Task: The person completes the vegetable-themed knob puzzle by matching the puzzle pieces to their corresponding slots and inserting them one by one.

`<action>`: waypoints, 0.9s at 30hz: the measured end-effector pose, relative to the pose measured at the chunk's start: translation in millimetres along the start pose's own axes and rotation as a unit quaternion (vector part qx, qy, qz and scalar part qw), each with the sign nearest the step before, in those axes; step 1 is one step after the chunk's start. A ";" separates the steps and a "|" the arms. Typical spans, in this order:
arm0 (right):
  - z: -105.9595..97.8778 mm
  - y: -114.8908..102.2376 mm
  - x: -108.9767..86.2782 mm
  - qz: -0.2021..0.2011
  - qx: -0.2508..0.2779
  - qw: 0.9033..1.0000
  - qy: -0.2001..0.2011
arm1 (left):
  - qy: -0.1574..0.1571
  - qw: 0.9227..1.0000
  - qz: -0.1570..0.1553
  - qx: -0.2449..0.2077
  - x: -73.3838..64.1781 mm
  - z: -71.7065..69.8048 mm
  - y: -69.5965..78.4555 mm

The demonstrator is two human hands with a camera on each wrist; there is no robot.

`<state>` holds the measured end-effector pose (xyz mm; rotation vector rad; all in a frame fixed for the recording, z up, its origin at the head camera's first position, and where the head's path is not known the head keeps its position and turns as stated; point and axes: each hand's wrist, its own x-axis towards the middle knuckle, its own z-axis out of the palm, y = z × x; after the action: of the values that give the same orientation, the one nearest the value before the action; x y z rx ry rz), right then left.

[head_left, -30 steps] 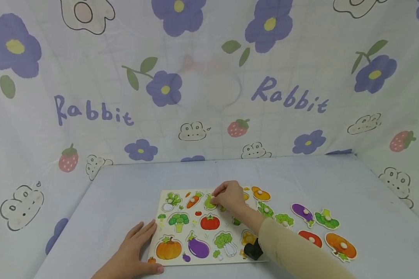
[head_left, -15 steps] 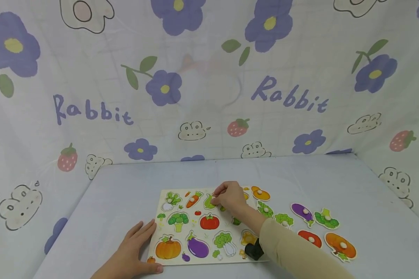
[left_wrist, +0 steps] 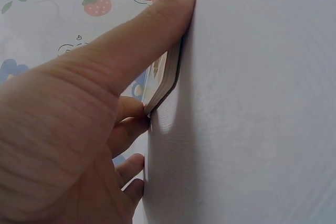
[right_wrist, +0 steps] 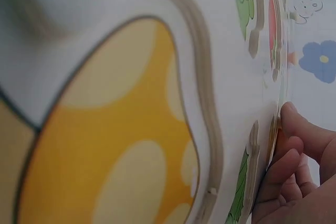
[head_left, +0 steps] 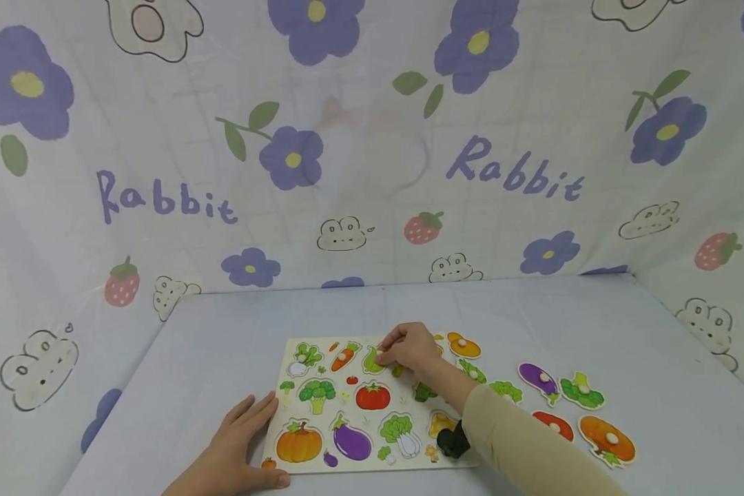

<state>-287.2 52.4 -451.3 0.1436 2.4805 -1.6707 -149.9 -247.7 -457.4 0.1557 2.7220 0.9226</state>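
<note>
A white vegetable knob puzzle board (head_left: 409, 405) lies flat on the table. My right hand (head_left: 409, 344) is over its far row, thumb and fingertips pinching a green pepper piece (head_left: 372, 361) at its slot; the knob is hidden by the fingers. Whether the piece sits fully down, I cannot tell. My left hand (head_left: 238, 434) rests at the board's near left corner, fingers along the left side and thumb on the front edge; the left wrist view has the straight thumb (left_wrist: 147, 38) against the board's edge. A carrot piece (head_left: 343, 357) and a white radish piece (head_left: 298, 367) sit in neighbouring slots.
Right of the board lie loose knobbed pieces: an eggplant (head_left: 538, 378), a broccoli (head_left: 583, 391), a pumpkin (head_left: 607, 439), a tomato (head_left: 553, 425), and leafy greens partly behind my right sleeve (head_left: 521, 441). A potato piece (head_left: 464, 345) lies by the far right corner. A patterned curtain (head_left: 372, 172) stands behind.
Hardly anything differs. The right fingers stay on the green pepper piece, with the right wrist shifted very slightly to the right. My left hand stays at the board's corner.
</note>
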 end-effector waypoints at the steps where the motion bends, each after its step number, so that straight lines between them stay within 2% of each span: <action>1: -0.7 0.2 0.7 0.002 -0.001 1.000 -0.002 | 0.000 1.000 -0.002 0.001 0.2 -0.1 0.4; 17: -0.7 0.4 -1.2 0.001 0.001 1.000 -0.018 | -0.008 1.000 -0.012 -0.010 -2.0 1.7 -3.6; 23: -3.9 -1.1 -0.4 0.013 0.008 0.999 -0.037 | -0.010 1.000 -0.010 -0.012 -2.0 2.9 -5.0; 27: -8.5 -2.4 1.5 0.006 0.010 0.999 -0.047 | -0.008 1.000 -0.010 -0.004 -0.1 2.4 -2.8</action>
<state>-289.6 59.3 -446.2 0.0810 2.3902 -1.6584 -149.1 -248.5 -461.0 0.1328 2.6998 0.9217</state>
